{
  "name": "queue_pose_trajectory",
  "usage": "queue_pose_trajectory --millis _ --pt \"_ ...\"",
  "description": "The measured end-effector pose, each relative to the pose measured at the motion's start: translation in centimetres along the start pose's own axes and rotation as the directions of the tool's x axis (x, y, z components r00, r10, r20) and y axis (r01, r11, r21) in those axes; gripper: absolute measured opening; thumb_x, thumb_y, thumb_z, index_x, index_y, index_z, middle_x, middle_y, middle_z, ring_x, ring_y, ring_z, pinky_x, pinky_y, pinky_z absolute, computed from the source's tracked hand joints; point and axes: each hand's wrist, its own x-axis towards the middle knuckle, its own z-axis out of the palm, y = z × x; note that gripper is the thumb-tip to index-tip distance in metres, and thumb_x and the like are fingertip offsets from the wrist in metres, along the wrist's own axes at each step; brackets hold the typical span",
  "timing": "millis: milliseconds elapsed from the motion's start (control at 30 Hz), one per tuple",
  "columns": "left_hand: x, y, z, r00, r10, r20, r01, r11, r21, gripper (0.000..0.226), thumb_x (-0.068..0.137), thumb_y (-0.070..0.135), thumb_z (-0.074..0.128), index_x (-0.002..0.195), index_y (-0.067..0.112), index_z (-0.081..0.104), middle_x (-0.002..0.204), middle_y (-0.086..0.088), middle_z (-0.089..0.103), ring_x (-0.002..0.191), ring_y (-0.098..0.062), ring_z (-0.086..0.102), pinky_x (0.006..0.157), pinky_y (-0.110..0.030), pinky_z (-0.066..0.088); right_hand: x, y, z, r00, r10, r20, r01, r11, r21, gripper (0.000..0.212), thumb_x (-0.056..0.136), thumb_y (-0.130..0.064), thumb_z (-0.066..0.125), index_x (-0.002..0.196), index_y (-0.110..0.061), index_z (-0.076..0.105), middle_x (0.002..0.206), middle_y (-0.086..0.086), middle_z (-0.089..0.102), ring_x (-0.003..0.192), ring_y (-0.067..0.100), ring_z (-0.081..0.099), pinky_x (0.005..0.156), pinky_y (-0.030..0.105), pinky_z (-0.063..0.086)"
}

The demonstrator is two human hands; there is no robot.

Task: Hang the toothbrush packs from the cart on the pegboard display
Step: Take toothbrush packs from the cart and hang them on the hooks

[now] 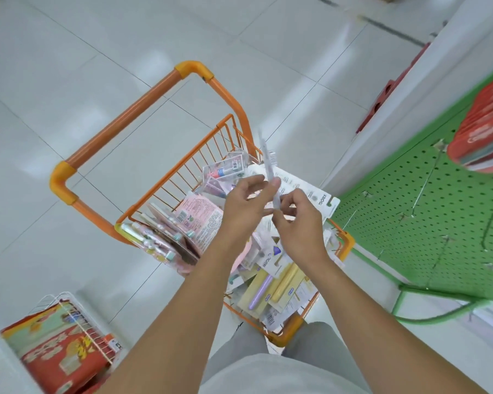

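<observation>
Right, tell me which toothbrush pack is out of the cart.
The thin pale pack, seen edge-on, pinched between the left hand and right hand above the orange cart; every other pack lies in the basket.

Orange wire cart [182, 172], glossy floor tiles [69, 52]

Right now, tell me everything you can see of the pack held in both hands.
The pack is a slim, pale, flat card seen almost edge-on and blurred, so print and contents cannot be read. It stands tilted, upper end pointing away, above the orange cart. The left hand and the right hand pinch its lower part between thumb and fingers. It touches nothing else and is not yet on the green pegboard.
</observation>
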Motion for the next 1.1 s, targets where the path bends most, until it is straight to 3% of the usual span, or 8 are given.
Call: queue_pose_trajectory --millis 100,233,400,533,700,767,933,1100 --pt "-1.3 0.6 1.3 0.994 0.101 0.052 -0.103 0.994 0.030 0.034 0.088 0.019 0.077 0.120 0.016 0.066 0.109 0.003 0.073 0.094 -0.014 0.072 0.083 -0.039 0.061 -1.2 -0.9 -1.4 0.990 -0.141 -0.024 0.139 0.987 -0.084 0.027 0.082 0.005 0.068 0.082 -0.018 0.053 0.088 -0.007 0.060 0.087 0.004 0.062 0.067 0.024 0.056" --pt "-2.5 0.3 2.7 0.970 0.136 0.203 -0.161 0.981 0.110 0.013 0.098 0.017 0.062 0.105 0.012 0.072 0.096 -0.009 0.074 0.084 -0.015 0.068 0.085 -0.045 0.057 -3.2 -1.3 -5.4 0.981 -0.191 0.030 0.193 0.970 -0.145 0.023 0.075 -0.008 0.083 0.085 -0.019 0.067 0.100 -0.008 0.061 0.094 0.010 0.064 0.078 0.027 0.054" --pt "-5.3 0.4 6.0 0.870 0.013 0.493 -0.031 0.999 0.029 0.020 0.102 0.014 0.054 0.114 0.008 0.069 0.101 -0.009 0.072 0.091 -0.021 0.066 0.085 -0.037 0.054 -6.6 -3.0 -13.1 0.959 0.132 -0.249 -0.059 0.958 0.281 0.017 0.086 -0.012 0.078 0.101 -0.013 0.069 0.098 0.003 0.071 0.081 0.013 0.070 0.074 0.034 0.059" --pt "-9.6 1.1 10.6 0.739 0.078 0.669 -0.120 0.993 0.016 0.019 0.093 0.006 0.065 0.109 0.015 0.067 0.111 -0.004 0.072 0.100 -0.021 0.067 0.087 -0.037 0.054 -9.1 -4.4 -18.8 0.971 0.103 -0.216 0.001 0.902 0.433 0.010 0.094 -0.002 0.066 0.095 -0.010 0.072 0.087 0.003 0.074 0.075 0.015 0.069 0.070 0.028 0.059" --pt "-16.1 2.4 17.4 0.659 0.191 0.727 -0.270 0.963 -0.009 0.009 0.086 0.009 0.074 0.095 0.008 0.071 0.097 -0.008 0.073 0.089 -0.020 0.067 0.084 -0.034 0.054 -15.0 -4.3 -26.9 0.961 -0.044 -0.275 0.166 0.884 0.438 0.006 0.087 -0.010 0.072 0.087 -0.015 0.076 0.085 -0.001 0.077 0.078 0.012 0.068 0.075 0.028 0.057" --pt "-19.0 2.5 21.4 0.631 0.259 0.731 -0.358 0.933 -0.022 0.021 0.085 0.014 0.074 0.097 -0.002 0.069 0.092 -0.009 0.073 0.086 -0.019 0.066 0.082 -0.031 0.053 -17.5 -3.6 -31.1 0.931 -0.070 -0.359 0.238 0.861 0.449 0.004 0.084 -0.013 0.073 0.085 -0.014 0.076 0.083 -0.002 0.077 0.075 0.011 0.068 0.071 0.026 0.057" --pt "-27.6 0.3 33.2 0.498 0.376 0.781 -0.495 0.863 -0.099 0.015 0.088 0.004 0.069 0.098 0.014 0.070 0.097 0.001 0.076 0.091 -0.013 0.071 0.086 -0.027 0.055 -24.1 -0.3 -42.6 0.835 -0.142 -0.531 0.351 0.881 0.317 0.010 0.089 -0.007 0.069 0.087 -0.015 0.075 0.079 -0.005 0.072 0.073 0.011 0.060 0.070 0.024 0.050" --pt "-35.2 -3.1 42.8 0.470 0.381 0.796 -0.553 0.830 -0.072 0.021 0.091 -0.001 0.066 0.099 0.018 0.069 0.099 0.002 0.076 0.092 -0.013 0.071 0.084 -0.025 0.054 -29.9 3.6 -51.8 0.765 -0.100 -0.636 0.358 0.887 0.291 0.009 0.091 -0.013 0.069 0.096 -0.013 0.076 0.084 0.000 0.074 0.077 0.014 0.063 0.073 0.024 0.051"
